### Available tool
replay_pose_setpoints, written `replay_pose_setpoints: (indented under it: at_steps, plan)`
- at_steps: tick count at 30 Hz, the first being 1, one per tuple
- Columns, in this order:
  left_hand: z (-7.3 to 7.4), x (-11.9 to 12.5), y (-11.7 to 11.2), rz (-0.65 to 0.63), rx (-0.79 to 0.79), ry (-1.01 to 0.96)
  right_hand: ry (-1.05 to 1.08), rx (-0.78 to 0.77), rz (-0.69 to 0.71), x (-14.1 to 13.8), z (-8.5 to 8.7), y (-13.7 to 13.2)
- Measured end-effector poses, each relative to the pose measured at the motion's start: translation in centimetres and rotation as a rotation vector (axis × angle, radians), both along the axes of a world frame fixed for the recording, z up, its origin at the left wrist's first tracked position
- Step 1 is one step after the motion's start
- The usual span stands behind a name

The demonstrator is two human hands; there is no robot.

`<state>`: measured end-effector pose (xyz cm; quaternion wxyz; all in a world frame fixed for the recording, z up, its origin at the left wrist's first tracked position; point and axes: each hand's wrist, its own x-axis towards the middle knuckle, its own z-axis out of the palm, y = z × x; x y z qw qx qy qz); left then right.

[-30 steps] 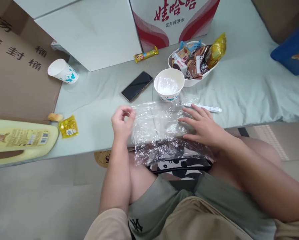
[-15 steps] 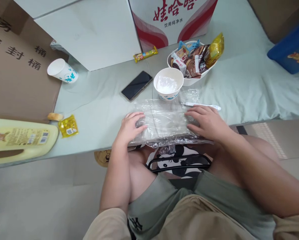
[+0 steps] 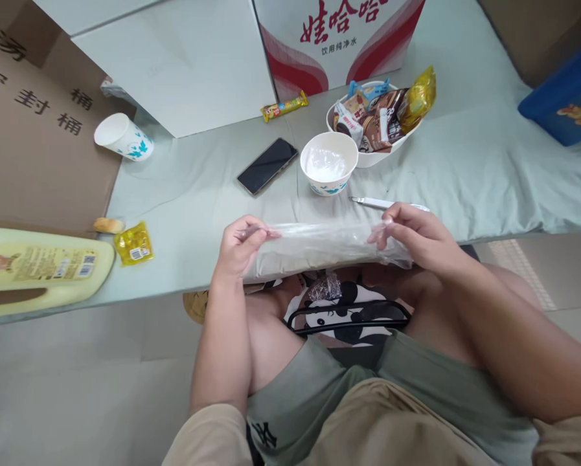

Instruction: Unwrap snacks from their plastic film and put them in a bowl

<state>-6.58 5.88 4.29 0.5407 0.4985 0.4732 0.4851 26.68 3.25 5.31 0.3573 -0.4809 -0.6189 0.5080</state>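
Observation:
A clear plastic sheet [image 3: 319,234] is stretched between my two hands, lifted at the table's near edge. My left hand [image 3: 241,246] pinches its left end between thumb and fingers. At the other end, my right hand [image 3: 411,233] grips the plastic, and a crumpled part of it hangs below the fingers. Just beyond my right hand lies a white utility knife [image 3: 368,202], its handle partly hidden behind the fingers. Past the sheet stands a paper bowl [image 3: 329,162] with crumpled clear plastic inside.
A phone [image 3: 267,166] lies left of the bowl, and a snack-filled white basket [image 3: 375,158] stands behind it. Farther left are a tilted paper cup [image 3: 125,137], a yellow packet [image 3: 133,244] and a large yellow bottle [image 3: 42,272]. Boxes line the back, including a red-and-white carton [image 3: 339,48].
Both hands, earlier resting on the plastic spread flat on the table, now hold it by its ends. The sheet has come up and gathered into a band, baring the cloth beyond it.

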Motion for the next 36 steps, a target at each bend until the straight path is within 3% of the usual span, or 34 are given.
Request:
replay_pose_setpoints:
  at_steps: [6, 11, 17, 20, 25, 28, 31, 33, 36]
  plan:
    - [-0.6, 0.8, 1.4, 0.246, -0.151, 0.084, 0.075, -0.195, -0.100, -0.8, -0.2, 0.2]
    - [-0.9, 1.2, 1.9, 0.226, -0.191, 0.232, 0.138, -0.238, -0.301, -1.2, -0.6, 0.3]
    - [-0.5, 1.3, 2.2, 0.245, -0.227, 0.184, 0.099, -0.336, -0.074, -1.0, -0.2, -0.3]
    - [-0.5, 1.2, 2.3, 0.237, -0.268, 0.141, 0.058, -0.390, -0.046, -1.1, 0.0, -0.4]
    - [-0.5, 0.5, 2.1, 0.133, -0.305, -0.029, 0.044, -0.239, -0.194, -1.2, -0.4, -0.3]
    - [0.0, -0.1, 1.7, -0.070, -0.395, -0.137, 0.083, -0.211, -0.259, -1.2, -0.8, -0.1]
    - [0.6, -0.4, 1.2, -0.243, -0.450, -0.100, 0.076, -0.197, -0.288, -1.2, -1.1, 0.0]
    - [0.9, -0.2, 1.1, -0.243, -0.479, 0.006, 0.067, -0.199, -0.308, -1.1, -1.1, 0.0]
    - [1.0, 0.4, 1.3, -0.099, -0.472, 0.102, 0.089, -0.202, -0.280, -0.9, -1.0, 0.0]
